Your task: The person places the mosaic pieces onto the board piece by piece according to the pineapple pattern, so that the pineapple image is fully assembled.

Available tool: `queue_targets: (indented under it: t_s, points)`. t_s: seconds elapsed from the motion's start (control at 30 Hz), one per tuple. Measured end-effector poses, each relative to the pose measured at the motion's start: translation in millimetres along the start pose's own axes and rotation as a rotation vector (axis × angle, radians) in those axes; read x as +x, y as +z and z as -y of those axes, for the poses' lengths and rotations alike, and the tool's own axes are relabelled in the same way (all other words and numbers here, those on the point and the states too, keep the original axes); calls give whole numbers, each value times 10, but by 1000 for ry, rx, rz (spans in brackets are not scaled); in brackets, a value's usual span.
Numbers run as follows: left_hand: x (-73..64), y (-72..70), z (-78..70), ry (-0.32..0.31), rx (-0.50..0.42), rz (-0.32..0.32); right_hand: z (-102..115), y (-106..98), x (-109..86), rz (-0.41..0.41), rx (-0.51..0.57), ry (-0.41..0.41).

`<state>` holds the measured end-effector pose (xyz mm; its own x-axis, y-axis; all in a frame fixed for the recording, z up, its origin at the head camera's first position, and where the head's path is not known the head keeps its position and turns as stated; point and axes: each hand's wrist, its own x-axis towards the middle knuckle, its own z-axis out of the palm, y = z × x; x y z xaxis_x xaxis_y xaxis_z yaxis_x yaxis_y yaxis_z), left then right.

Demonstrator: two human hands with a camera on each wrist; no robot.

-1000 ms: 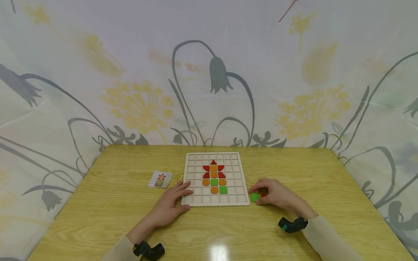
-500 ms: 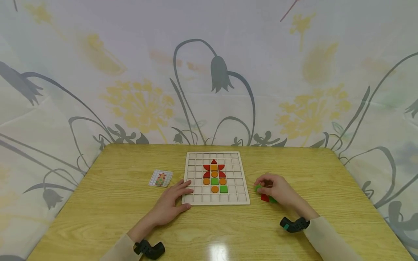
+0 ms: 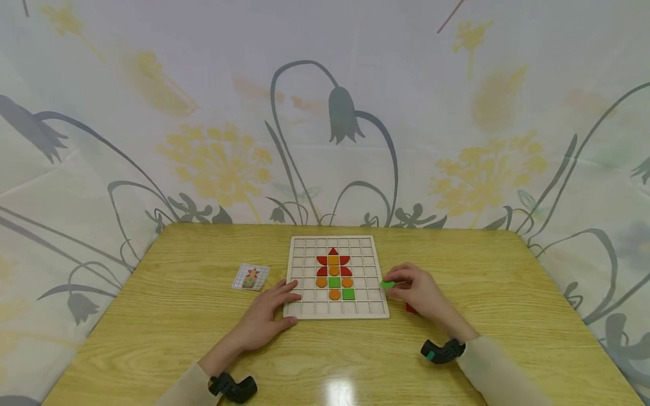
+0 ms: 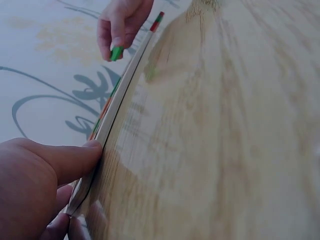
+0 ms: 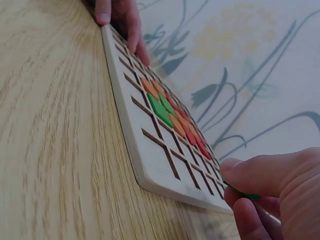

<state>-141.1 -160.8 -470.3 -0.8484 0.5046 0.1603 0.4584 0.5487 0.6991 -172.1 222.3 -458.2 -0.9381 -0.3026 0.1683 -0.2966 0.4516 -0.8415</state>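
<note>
My right hand (image 3: 417, 288) pinches a small green tile (image 3: 387, 284) between thumb and fingers at the right edge of a wooden grid board (image 3: 312, 309). In the right wrist view the green tile (image 5: 243, 194) is mostly covered by the fingers. My left hand (image 3: 264, 316) rests on the board's left side, fingers spread over the rim. Its thumb touches the near left corner. On the board, red, orange and green tiles form a figure; the lowest row has an orange round (image 3: 334, 294) and a green square (image 3: 348, 294).
A picture card (image 3: 251, 277) with a similar coloured figure on a grid lies left of the board. A red tile (image 3: 409, 308) shows partly under the right hand on the wooden table (image 3: 203, 248). Behind the table hangs a flower-patterned cloth (image 3: 325, 113).
My right hand picked a green tile from the loose ones right of the board, then moved left with it to the board's edge. The left hand stays on the board.
</note>
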Motion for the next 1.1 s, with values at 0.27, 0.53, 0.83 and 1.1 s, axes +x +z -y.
queue_targets:
  t_s: [0.27, 0.53, 0.83, 1.1]
  points:
    - [5, 8, 10, 0, 4, 1, 79, 260, 85, 14, 26, -29]
    - [2, 15, 30, -4, -6, -1, 199, 543, 193, 23, 29, -96]
    - [17, 18, 23, 2, -10, -7, 328, 782, 310, 35, -57, -190]
    - [13, 21, 14, 4, -1, -8, 375, 924, 370, 6, -77, -231]
